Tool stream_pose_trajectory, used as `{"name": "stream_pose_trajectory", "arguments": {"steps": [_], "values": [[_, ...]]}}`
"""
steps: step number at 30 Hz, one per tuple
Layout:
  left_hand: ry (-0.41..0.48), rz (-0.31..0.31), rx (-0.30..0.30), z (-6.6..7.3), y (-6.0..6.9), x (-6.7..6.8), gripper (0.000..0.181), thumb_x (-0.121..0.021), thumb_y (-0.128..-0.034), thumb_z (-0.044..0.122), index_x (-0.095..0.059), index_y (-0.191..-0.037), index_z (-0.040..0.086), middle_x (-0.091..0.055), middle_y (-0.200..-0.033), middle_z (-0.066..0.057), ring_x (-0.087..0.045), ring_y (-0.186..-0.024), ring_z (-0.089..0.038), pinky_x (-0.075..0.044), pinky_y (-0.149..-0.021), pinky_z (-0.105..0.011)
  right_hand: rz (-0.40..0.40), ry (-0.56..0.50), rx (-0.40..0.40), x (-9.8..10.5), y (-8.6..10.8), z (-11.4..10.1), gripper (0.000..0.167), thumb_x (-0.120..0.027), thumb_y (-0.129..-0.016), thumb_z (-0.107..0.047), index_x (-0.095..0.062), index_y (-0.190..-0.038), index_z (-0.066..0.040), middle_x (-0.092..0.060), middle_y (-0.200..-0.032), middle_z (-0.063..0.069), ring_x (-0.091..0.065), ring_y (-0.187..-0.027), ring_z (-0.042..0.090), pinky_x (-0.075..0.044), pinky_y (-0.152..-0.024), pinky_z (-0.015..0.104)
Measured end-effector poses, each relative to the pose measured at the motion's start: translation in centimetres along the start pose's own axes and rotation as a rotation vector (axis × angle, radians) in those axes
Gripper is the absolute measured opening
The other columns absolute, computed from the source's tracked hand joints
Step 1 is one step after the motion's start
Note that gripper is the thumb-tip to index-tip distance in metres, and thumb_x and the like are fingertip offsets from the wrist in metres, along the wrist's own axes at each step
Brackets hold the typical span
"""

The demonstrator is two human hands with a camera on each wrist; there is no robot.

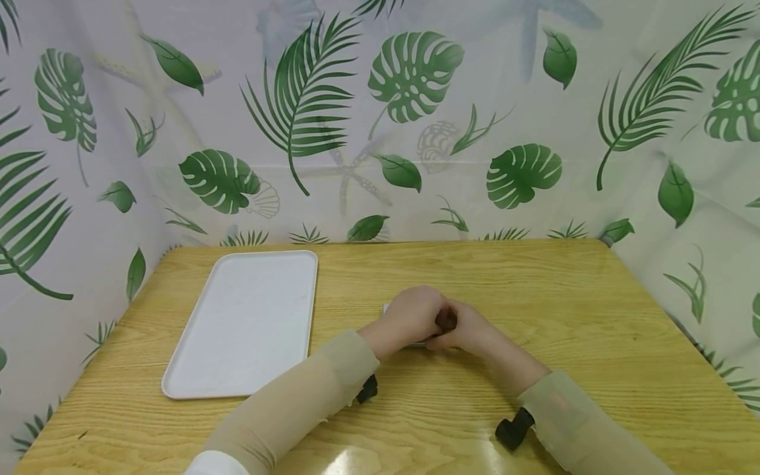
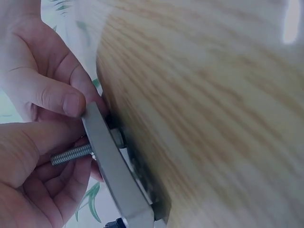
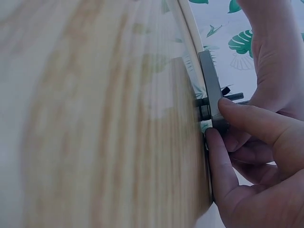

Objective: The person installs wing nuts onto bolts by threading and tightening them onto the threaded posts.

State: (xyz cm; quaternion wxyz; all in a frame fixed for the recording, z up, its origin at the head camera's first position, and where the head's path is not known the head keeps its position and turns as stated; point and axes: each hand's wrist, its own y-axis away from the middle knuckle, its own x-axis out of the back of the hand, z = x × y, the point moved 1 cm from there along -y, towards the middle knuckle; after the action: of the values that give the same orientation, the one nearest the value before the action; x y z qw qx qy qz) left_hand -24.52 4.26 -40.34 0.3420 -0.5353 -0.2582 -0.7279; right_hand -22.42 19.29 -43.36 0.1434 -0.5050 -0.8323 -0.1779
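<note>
A grey metal bar [image 2: 116,171] with bolts through it lies low over the table, almost wholly covered by the hands in the head view. My right hand [image 1: 469,330] pinches one end of it, its thumb [image 3: 242,114] on the upper face. Curled beside that end, my left hand [image 1: 412,316] has its fingers around a threaded bolt [image 2: 71,155] that sticks up from the bar. Whether a small part sits between those fingertips is hidden. Under the bar a bolt head [image 2: 118,137] shows. Something small and black [image 2: 114,223] shows at the bar's near edge.
To the left on the wooden table [image 1: 564,297] lies a white rectangular tray [image 1: 249,323] with a low rim. Leaf-patterned cloth [image 1: 332,198] stands behind the table and along both sides. Black wrist cameras [image 1: 513,429] hang below the sleeves.
</note>
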Motion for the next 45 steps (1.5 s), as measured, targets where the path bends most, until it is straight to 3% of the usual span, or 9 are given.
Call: {"name": "stream_pose_trajectory", "arguments": {"steps": [7,14,22,31,36,42,45], "values": [[0.008,-0.012,-0.015,-0.5,-0.2,-0.2,0.008,-0.081,-0.0967,0.019,-0.081,-0.089,0.018,-0.078,-0.090,0.003,-0.070,-0.082,-0.011,-0.057,-0.072,-0.022,0.005,-0.002,-0.026,-0.2,0.0,-0.1,0.051,-0.082,-0.089,0.001,-0.057,-0.133,0.012,-0.067,-0.117,0.021,-0.062,-0.097,0.019,-0.053,-0.082,0.031],[0.085,0.050,-0.032,-1.4,0.0,0.6,0.008,-0.076,-0.1003,0.017,-0.081,-0.094,0.015,-0.079,-0.093,0.001,-0.071,-0.083,-0.012,-0.057,-0.073,-0.023,0.020,-0.004,-0.075,-0.3,0.1,-0.2,0.068,-0.083,-0.088,0.000,-0.050,-0.146,0.011,-0.064,-0.132,0.028,-0.064,-0.119,0.035,-0.058,-0.093,0.034],[0.192,0.124,-0.037,-2.8,0.8,2.0,0.004,-0.078,-0.0983,0.013,-0.080,-0.095,0.013,-0.079,-0.094,-0.001,-0.070,-0.085,-0.013,-0.057,-0.075,-0.023,0.020,-0.031,-0.090,-0.4,0.0,-0.3,0.085,-0.081,-0.089,0.004,-0.032,-0.158,0.014,-0.061,-0.137,0.034,-0.065,-0.125,0.044,-0.061,-0.096,0.036],[0.296,0.148,-0.026,-3.8,2.5,1.9,0.009,-0.078,-0.0980,0.011,-0.084,-0.104,0.008,-0.082,-0.102,-0.005,-0.076,-0.093,-0.016,-0.061,-0.081,-0.027,0.036,-0.010,-0.122,-0.5,-0.2,-0.2,0.087,-0.084,-0.088,0.001,-0.036,-0.159,0.009,-0.063,-0.135,0.029,-0.066,-0.121,0.037,-0.060,-0.089,0.030],[0.307,0.142,0.002,-4.1,3.1,2.0,0.009,-0.076,-0.0998,0.013,-0.083,-0.103,0.008,-0.082,-0.102,-0.005,-0.076,-0.094,-0.015,-0.061,-0.083,-0.028,0.037,-0.018,-0.113,-0.5,-0.1,-0.3,0.086,-0.084,-0.088,0.002,-0.037,-0.159,0.008,-0.063,-0.135,0.029,-0.066,-0.120,0.036,-0.058,-0.088,0.026],[0.266,0.152,-0.008,-4.4,3.3,2.4,0.009,-0.077,-0.0992,0.016,-0.083,-0.100,0.009,-0.081,-0.097,-0.003,-0.073,-0.088,-0.012,-0.058,-0.078,-0.023,0.046,-0.014,-0.128,-0.6,-0.2,-0.3,0.086,-0.085,-0.087,0.002,-0.038,-0.160,0.006,-0.063,-0.135,0.027,-0.067,-0.119,0.033,-0.058,-0.087,0.025],[0.288,0.133,-0.018,-4.4,3.4,2.6,0.007,-0.078,-0.0984,0.014,-0.083,-0.099,0.009,-0.081,-0.097,-0.003,-0.072,-0.088,-0.012,-0.058,-0.077,-0.023,0.045,-0.014,-0.119,-0.5,-0.2,-0.3,0.086,-0.084,-0.087,0.003,-0.038,-0.160,0.006,-0.062,-0.136,0.028,-0.066,-0.120,0.034,-0.058,-0.089,0.025]]}}
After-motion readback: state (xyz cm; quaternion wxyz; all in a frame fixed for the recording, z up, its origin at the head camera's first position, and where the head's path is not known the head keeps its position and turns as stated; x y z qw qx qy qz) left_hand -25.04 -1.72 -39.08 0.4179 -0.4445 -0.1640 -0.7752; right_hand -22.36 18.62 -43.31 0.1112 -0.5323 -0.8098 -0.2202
